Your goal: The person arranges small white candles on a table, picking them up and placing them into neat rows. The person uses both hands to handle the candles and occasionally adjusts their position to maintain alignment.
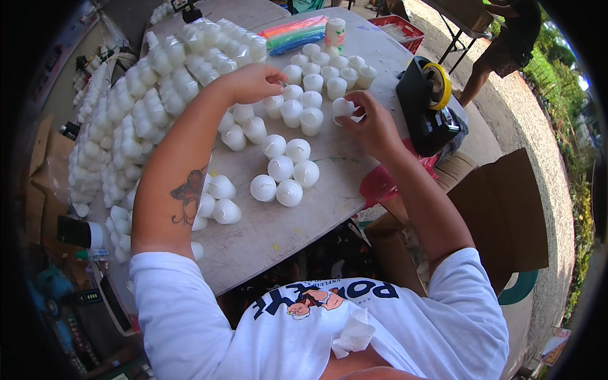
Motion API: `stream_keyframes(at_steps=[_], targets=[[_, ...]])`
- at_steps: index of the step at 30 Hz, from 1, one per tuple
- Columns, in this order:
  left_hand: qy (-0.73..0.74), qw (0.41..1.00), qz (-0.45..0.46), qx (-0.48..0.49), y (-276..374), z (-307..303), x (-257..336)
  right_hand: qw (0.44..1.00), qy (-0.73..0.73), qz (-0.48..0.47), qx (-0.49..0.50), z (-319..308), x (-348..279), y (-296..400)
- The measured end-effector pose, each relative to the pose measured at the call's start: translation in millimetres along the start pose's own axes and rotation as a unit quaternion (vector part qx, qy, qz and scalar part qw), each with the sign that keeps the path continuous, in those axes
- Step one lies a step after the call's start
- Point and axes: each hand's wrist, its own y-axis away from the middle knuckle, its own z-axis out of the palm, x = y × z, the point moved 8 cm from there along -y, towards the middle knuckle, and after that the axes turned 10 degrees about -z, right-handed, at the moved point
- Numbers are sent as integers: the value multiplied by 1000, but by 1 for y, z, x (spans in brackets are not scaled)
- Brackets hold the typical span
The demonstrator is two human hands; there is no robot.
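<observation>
My right hand (373, 118) grips a short white votive candle (343, 108) between thumb and fingers, at the right side of a group of upright candles (311, 121). Over the left side of that group is my left hand (256, 83), thumb and index finger bent at the candle tops; whether they pinch a wick is too small to tell. Closer to me, a cluster of white candles (280, 168) shows its tops and wicks. More loose candles (224, 211) lie beside my left forearm, which partly hides them.
Plastic-wrapped candle packs (161, 90) are heaped on the left of the table (266, 237). At the back lie coloured plastic-wrapped bundles (294, 34) and a decorated pillar candle (335, 33). A tape dispenser (427, 114), a cardboard box (498, 209) and a red crate (399, 31) are rightward. Another person (498, 52) stands beyond.
</observation>
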Motion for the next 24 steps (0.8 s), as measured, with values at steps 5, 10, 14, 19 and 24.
stream_keyframes(at_steps=[5, 10, 14, 19, 24], targets=[[-94, 992, -10, 83, -4, 3, 20, 992, 79, -7, 94, -10, 18, -1], [-104, 989, -8, 109, -4, -1, 21, 993, 54, 4, 103, -2, 26, 1], [-109, 983, -50, 139, -15, -11, 7, 993, 48, 8, 107, -3, 27, 0], [-170, 956, -99, 216, -20, -22, -3, 992, 58, -20, 110, -3, 24, 1], [-167, 928, -160, 293, -40, -27, -17, 990, 63, -49, 114, -2, 22, 1]])
